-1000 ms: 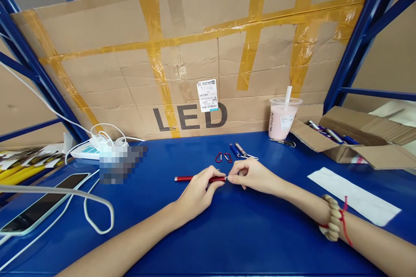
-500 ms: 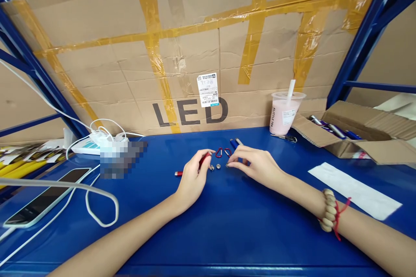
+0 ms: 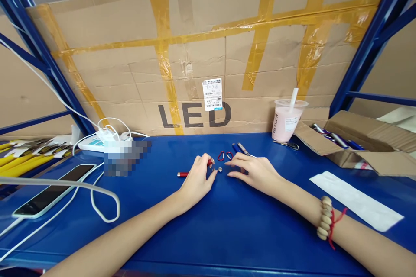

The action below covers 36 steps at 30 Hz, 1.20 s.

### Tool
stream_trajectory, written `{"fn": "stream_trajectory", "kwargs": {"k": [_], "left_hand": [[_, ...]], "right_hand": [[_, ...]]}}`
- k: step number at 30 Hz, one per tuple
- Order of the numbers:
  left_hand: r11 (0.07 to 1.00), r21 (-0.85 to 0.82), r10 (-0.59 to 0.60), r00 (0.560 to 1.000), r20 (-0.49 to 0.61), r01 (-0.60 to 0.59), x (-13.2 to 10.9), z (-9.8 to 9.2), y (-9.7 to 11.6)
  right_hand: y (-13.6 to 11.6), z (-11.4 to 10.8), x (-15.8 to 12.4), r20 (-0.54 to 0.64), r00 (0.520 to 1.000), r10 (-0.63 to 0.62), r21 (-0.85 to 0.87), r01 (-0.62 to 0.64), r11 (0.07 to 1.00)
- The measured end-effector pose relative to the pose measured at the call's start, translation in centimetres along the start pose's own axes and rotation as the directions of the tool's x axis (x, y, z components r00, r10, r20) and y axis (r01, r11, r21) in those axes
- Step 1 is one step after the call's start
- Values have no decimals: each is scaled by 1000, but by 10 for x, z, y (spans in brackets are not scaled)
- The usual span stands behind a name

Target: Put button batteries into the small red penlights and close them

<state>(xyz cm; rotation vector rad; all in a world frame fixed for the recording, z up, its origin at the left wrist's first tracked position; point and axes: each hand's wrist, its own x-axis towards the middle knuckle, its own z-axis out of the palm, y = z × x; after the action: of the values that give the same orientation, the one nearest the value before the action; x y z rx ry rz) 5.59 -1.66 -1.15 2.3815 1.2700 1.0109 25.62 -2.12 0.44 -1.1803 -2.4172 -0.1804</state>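
Observation:
My left hand point(image 3: 196, 181) is closed around a red metal tube point(image 3: 210, 162), whose end shows between thumb and fingers. Another red piece point(image 3: 182, 174) lies just left of that hand. My right hand point(image 3: 255, 171) is held low over the blue surface, its thumb and fingers apart with nothing between them. A small round silver part point(image 3: 220, 169) rests between the two hands. Behind it lie two red carabiners point(image 3: 221, 156) point(image 3: 229, 156). Blue pens point(image 3: 236, 148) lie beyond my right fingers, partly covered by them.
A pink drink cup point(image 3: 286, 121) stands at the back right, beside an open carton point(image 3: 360, 138) of pens. White paper point(image 3: 357, 199) lies at right. A phone point(image 3: 53, 192), white cables and a power strip point(image 3: 92, 143) occupy the left. Taped cardboard point(image 3: 195, 65) stands behind.
My right thumb and fingers have spread from a pinch. My left thumb has moved away from the fingers, and the red tube's end is turned more toward the right. The view has shifted slightly.

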Motion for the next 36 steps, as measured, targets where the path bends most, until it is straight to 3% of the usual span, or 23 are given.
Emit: {"fn": "stream_trajectory", "kwargs": {"k": [3,8,17,26,36], "left_hand": [[1000,1,30,998,60,-30,-1,3,-7],[1000,-17,26,998,63,-25,-1,4,-9],[1000,6,10,998,57,-11,-4,2,-2],[1000,12,-2,998,57,2,-6,0,-1],[999,50,-17,997,79,13,-5,-3,4]], "right_hand": [[-4,0,0,12,1000,-11,72,10,997],[-7,4,-1,89,993,-83,198,64,978],[-16,-4,-1,211,970,-120,218,73,973],[-20,-5,2,203,970,-135,240,85,967],[-16,1,0,115,989,-89,184,67,981]]}}
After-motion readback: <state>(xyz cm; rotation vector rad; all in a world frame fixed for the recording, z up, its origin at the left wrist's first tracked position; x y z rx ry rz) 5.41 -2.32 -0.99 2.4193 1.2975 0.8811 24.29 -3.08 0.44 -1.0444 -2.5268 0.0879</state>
